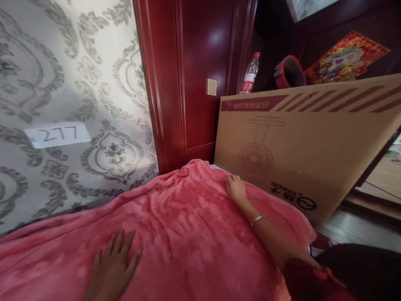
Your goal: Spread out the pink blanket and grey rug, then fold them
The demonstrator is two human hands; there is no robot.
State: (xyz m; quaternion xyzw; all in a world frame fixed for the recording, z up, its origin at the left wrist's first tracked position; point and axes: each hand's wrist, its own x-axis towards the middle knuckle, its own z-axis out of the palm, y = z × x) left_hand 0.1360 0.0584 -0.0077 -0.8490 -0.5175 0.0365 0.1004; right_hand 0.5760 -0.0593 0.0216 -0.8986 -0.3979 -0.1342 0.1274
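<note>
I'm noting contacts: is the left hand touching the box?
No, the left hand lies spread on the pink blanket, apart from the box.

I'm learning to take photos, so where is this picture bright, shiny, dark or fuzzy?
Head view: wallpaper looks brightest; pale streaks shine on the red wood panel; deep darkness sits behind the bottle; the blanket looks slightly soft.

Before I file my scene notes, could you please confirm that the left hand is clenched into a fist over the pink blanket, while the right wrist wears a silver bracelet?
Not quite: the head view shows the left hand open, not clenched, its fingers extended and spread, over the pink blanket. The right wrist does wear a silver bracelet.
</note>
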